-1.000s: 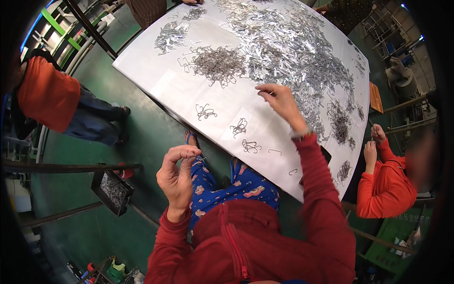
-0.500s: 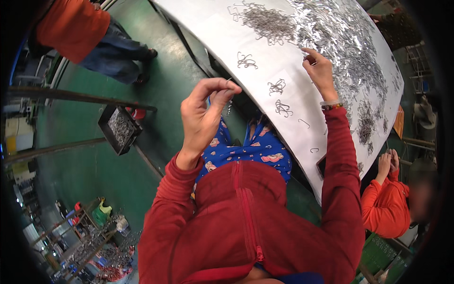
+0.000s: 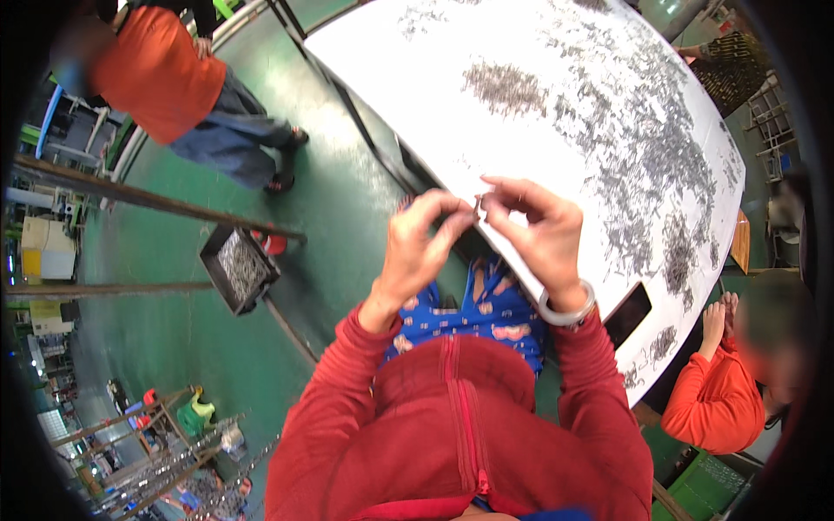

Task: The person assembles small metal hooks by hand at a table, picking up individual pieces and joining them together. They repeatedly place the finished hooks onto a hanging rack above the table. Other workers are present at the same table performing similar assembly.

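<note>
In front of my body, above the near edge of the white table [image 3: 382, 74], my two hands come together fingertip to fingertip. My left hand [image 3: 421, 252] is closed in a pinch, with a small dark metal piece [image 3: 477, 207] at its fingertips. The thumb and fingers of my right hand [image 3: 547, 239] close on the piece from the other side, its index finger raised. Blur hides the exact shape of the piece. Beyond the hands lie a pile of brownish bent wire hooks [image 3: 504, 89] and a wide spread of small flat silvery metal pieces [image 3: 625, 148].
A black phone-like slab [image 3: 627, 314] lies near the table's right edge beside small hook heaps [image 3: 662, 343]. A black bin of metal parts [image 3: 241, 267] stands left. One person in orange [image 3: 169, 78] stands far left; another [image 3: 717, 391] works at the right.
My right hand has come back from the metal pile to meet my left. The left has moved slightly right and lower. My view has shifted, and the nearby small hook groups are out of sight.
</note>
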The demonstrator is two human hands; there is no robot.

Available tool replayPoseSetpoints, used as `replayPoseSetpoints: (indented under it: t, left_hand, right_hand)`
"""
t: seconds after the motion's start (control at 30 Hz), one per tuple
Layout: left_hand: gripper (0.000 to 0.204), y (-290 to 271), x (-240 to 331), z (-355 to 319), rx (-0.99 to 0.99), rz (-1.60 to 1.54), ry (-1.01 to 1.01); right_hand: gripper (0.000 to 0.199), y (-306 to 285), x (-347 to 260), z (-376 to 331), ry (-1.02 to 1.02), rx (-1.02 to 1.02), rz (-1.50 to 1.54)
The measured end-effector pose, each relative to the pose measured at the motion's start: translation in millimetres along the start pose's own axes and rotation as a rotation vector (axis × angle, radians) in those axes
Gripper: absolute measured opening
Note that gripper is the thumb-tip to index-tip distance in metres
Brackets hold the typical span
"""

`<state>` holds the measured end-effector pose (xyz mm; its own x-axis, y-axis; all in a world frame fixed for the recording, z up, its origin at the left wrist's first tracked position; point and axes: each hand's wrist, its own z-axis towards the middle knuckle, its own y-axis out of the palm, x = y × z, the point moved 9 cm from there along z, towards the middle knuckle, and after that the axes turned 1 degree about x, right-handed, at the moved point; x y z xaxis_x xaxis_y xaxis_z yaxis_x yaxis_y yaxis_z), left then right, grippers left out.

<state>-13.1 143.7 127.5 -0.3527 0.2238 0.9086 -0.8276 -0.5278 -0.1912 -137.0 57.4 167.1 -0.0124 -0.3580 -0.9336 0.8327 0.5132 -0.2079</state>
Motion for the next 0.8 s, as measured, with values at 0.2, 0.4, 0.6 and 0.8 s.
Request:
replayPoseSetpoints:
  t: [0.2, 0.4, 0.6, 0.8]
  left_hand:
    - [0.011, 11.1, -20.8, -12.6, 0.000, 0.046, -0.059]
    - [0.014, 6.1, -70.2, 8.0, 0.210, -0.308, -0.187]
    - [0.016, 82.5, -153.9, 149.7, -0.092, 0.258, -0.046]
    - [0.013, 132.6, -187.2, 174.3, -0.331, 0.872, 0.076]
  right_hand:
    - [0.016, 1.8, 26.4, -14.5, 0.004, 0.103, 0.204]
    - [0.020, 11.3, 50.0, -27.5, 0.152, 0.049, 0.433]
    - [0.019, 14.1, 51.7, -29.6, 0.127, 0.014, 0.382]
    - [0.018, 12.1, 53.3, -29.9, 0.126, 0.008, 0.339]
